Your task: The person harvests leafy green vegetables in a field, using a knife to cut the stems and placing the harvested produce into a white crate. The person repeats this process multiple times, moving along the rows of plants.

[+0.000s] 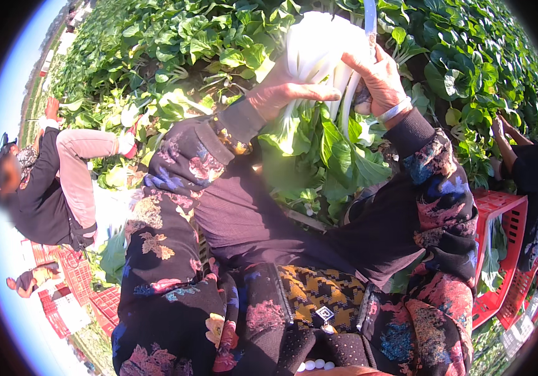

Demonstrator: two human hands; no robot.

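A head of leafy greens with thick white stalks (327,51) is held root end up, its green leaves hanging down. My left hand (283,89) grips its stalks from the left, thumb across them. On the right, my right hand (377,82) has its thumb and fingers raised beside the stalks. A narrow pale-blue blade or handle (370,19) rises from between those fingers; its full shape is hidden. Loose stalks and leaves lie around the bunch.
Rows of leafy greens (466,42) grow ahead. A person in a black top (43,188) crouches at left; another person's arms (506,136) reach into plants at right. Red plastic crates (501,202) stand at right, with more red crates (74,272) at lower left.
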